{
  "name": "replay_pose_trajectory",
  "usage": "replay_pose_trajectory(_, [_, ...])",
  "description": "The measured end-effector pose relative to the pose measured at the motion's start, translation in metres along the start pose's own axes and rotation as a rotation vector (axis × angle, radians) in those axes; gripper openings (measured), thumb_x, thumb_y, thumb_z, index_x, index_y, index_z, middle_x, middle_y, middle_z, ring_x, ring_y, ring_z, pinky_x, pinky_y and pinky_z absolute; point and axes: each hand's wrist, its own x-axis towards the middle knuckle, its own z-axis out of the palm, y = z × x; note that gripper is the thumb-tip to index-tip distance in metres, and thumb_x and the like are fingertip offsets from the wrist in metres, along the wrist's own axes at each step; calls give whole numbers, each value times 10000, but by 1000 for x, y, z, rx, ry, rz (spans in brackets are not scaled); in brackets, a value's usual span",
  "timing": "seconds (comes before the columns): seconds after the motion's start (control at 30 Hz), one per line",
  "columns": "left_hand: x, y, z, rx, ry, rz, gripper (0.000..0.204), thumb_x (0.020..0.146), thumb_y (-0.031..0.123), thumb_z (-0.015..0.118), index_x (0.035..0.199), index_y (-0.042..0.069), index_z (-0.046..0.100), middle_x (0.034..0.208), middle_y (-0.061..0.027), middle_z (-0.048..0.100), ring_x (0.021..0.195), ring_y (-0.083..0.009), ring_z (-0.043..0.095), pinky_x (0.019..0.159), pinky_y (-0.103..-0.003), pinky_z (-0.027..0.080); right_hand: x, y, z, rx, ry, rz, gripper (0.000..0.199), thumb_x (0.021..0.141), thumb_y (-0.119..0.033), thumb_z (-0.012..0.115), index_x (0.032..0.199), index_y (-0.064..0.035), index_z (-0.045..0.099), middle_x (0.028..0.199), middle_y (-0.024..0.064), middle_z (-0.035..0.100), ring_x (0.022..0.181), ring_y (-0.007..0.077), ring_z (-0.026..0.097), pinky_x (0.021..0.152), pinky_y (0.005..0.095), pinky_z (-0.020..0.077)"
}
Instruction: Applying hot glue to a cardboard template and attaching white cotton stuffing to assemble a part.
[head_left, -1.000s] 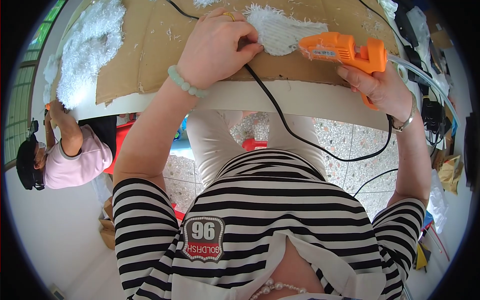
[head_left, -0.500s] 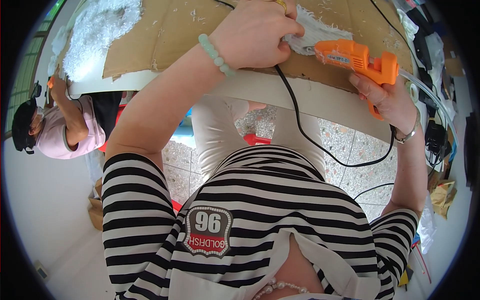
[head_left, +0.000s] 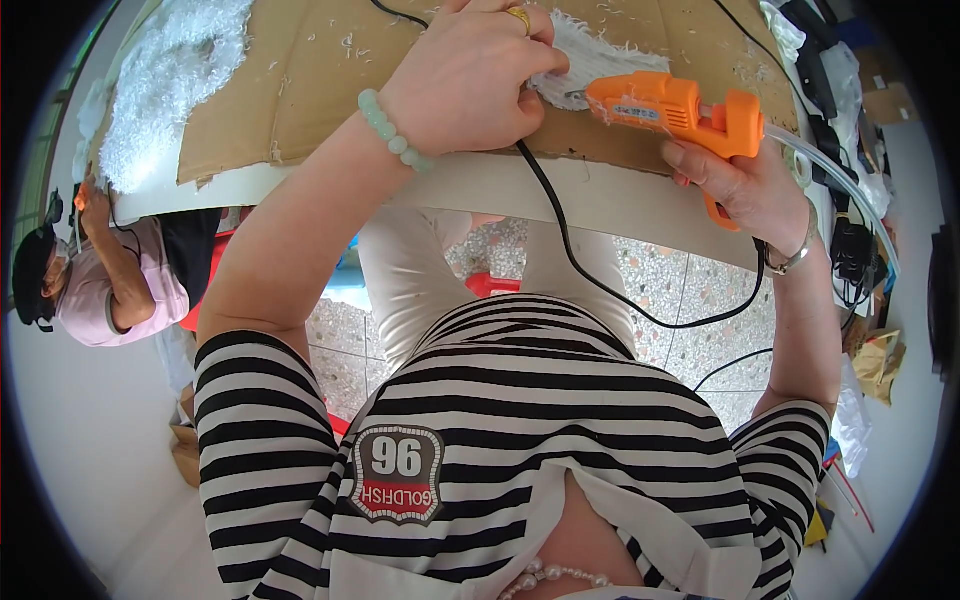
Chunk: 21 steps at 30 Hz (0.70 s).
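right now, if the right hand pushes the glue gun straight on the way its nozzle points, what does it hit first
Most likely the white fluffy piece under the left hand; the glue gun in the right hand nearly touches it, though depth is unclear.

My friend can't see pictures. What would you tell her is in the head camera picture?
A person's right hand holds an orange glue gun with its tip at a white fluffy patch on a cardboard sheet, while the left hand presses down beside it. A black cord hangs off the white table. Another person sits at far left.

White table (head_left: 620,195), speckled terrazzo floor (head_left: 700,300)
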Motion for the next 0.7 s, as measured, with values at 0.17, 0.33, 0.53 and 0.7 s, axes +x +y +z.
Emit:
replay_pose_trajectory(0.17, [0, 0, -2, 7, 4, 12, 221, 583, 88, 595, 786, 59, 676, 876, -65, 595, 925, -271, 514, 859, -386, 395, -5, -1, -1, -116, 43, 57, 236, 850, -242, 660, 929, -32, 589, 711, -14, 568, 648, 61, 511, 587, 215, 408])
replay_pose_trajectory(0.33, [1, 0, -2, 59, 33, 53, 168, 566, 107, 599, 710, 40, 654, 868, -71, 595, 936, -282, 511, 878, -388, 391, -11, 4, -5, 47, 23, 78, 238, 853, -234, 658, 966, -35, 593, 753, -19, 572, 666, 56, 510, 592, 213, 406])
replay_pose_trajectory(0.53, [2, 1, -5, -2, -2, 19, 162, 558, 166, 631, 644, 29, 641, 849, -75, 599, 928, -269, 514, 881, -385, 386, -13, 14, -8, 36, 101, 71, 216, 847, -221, 643, 953, -34, 621, 720, -32, 561, 631, 51, 500, 567, 209, 403])
replay_pose_trajectory(0.7, [3, 2, -3, -9, 42, 31, 198, 569, 207, 658, 650, 27, 644, 846, -76, 600, 926, -258, 517, 889, -379, 376, -15, 12, -16, 12, 102, 79, 220, 857, -206, 641, 984, -32, 599, 777, -20, 576, 667, 65, 524, 604, 222, 423])
